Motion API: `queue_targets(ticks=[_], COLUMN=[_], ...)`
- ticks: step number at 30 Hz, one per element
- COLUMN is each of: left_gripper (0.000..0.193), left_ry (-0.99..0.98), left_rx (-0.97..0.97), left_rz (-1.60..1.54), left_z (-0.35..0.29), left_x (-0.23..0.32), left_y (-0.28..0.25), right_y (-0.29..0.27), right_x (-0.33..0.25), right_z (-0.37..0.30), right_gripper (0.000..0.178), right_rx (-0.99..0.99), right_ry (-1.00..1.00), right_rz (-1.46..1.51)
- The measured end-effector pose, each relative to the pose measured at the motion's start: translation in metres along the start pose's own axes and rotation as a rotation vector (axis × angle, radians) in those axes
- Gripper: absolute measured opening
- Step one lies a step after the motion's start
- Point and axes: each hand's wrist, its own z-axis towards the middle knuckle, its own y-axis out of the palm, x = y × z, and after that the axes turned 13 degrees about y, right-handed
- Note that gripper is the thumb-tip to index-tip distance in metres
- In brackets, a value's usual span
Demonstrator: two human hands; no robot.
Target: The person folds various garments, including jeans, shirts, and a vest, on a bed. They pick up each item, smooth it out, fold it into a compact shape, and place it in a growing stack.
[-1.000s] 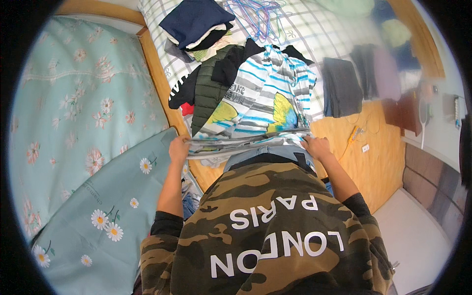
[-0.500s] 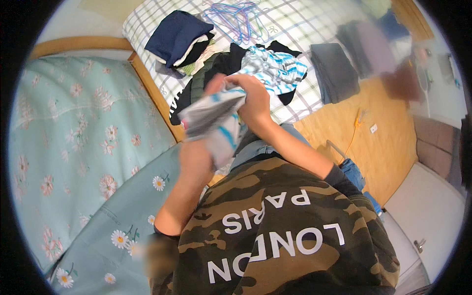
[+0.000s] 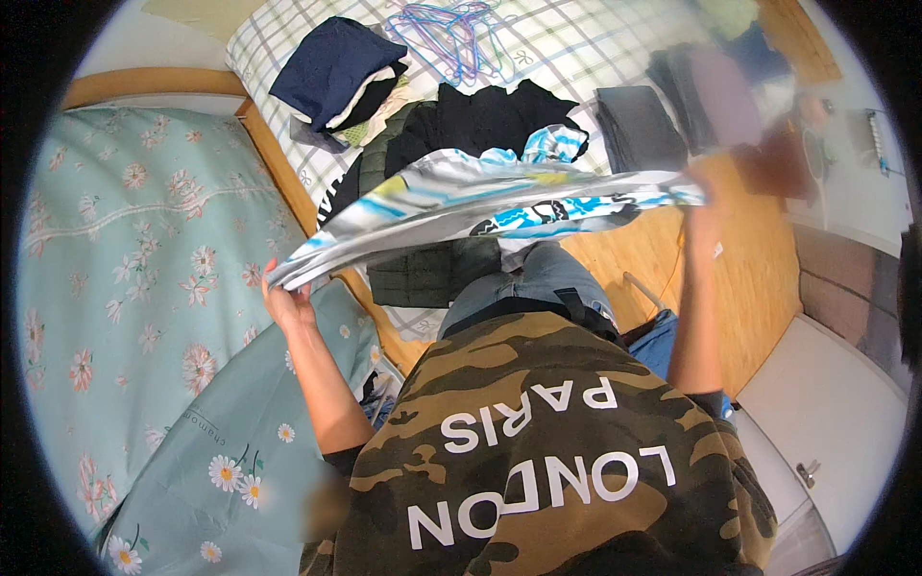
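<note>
1. Striped T-shirt (image 3: pixel 461 206) is stretched out sideways above the checked bed (image 3: pixel 547 48), partly hiding a black top (image 3: pixel 480 120) and a green quilted jacket (image 3: pixel 423 276).
2. Left hand (image 3: pixel 290 307): fingers pinching one end. Right hand (image 3: pixel 702 213): kinda blurry, but gripping the other.
3. Plastic hangers (image 3: pixel 459 43) sit farther back, near a folded navy garment (image 3: pixel 336 69).

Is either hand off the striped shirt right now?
No, the left hand holds one end of the striped shirt and the right hand holds the other, with the fabric stretched between them.
</note>
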Motion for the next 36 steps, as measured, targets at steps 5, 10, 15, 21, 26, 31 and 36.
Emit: queue_targets(ticks=[5, 10, 15, 21, 26, 31, 36], left_gripper=[0.025, 0.026, 0.034, 0.029, 0.026, 0.017, 0.02], left_ry=[0.768, 0.284, 0.11, -0.153, 0.034, 0.129, -0.409], left_rx=[-0.69, -1.584, -1.552, -1.733, -1.639, -1.208, -0.646], left_rz=[1.265, 1.236, 0.906, 0.9, 0.898, 0.888, -0.281], left_z=[-0.018, -0.098, -0.133, -0.109, -0.119, -0.073, 0.05], left_x=[-0.021, -0.07, -0.1, -0.107, -0.158, -0.163, -0.043], left_y=[-0.03, -0.054, -0.037, 0.023, 0.047, 0.047, 0.048], right_y=[-0.032, -0.026, -0.028, -0.032, -0.06, -0.107, -0.129], right_x=[-0.02, 0.015, -0.001, -0.065, -0.093, -0.132, -0.154], right_z=[-0.034, -0.072, -0.074, -0.084, -0.078, -0.062, -0.051], right_gripper=[0.033, 0.024, 0.024, 0.022, 0.027, 0.029, 0.032], right_rx=[0.037, -0.249, -0.449, -0.536, -0.672, -0.481, -0.656], right_ry=[-0.408, 0.625, 0.477, 0.375, 0.143, 0.12, 0.191], right_rz=[-0.383, 0.451, 0.421, 0.056, -0.135, -0.041, -0.338])
